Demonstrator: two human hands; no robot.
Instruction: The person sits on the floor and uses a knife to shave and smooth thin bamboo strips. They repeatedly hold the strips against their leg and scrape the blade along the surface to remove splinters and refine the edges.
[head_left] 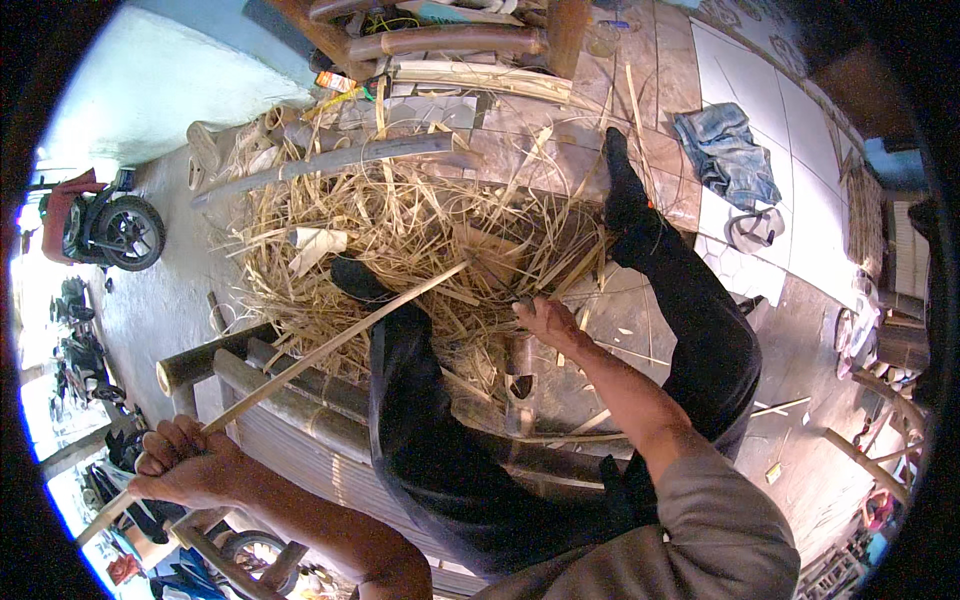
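My left hand (195, 465) is closed round a long pale bamboo strip (330, 352) at the lower left. The strip slants up to the right, over my left leg, and its far end hangs above a heap of bamboo shavings (390, 215). My right hand (550, 322) is closed on what looks like a knife (492, 270), whose thin dark blade points up and left, near the strip's far end. Against the shavings the blade's outline is hard to make out. Strip and blade appear apart.
I sit on a bamboo bench (300, 405), legs spread around the shavings. A bamboo pole (330, 165) lies across the heap's far side. Denim shorts (727, 153) and a sandal (755, 230) lie on the tiles at right. A motorbike (110, 225) stands at far left.
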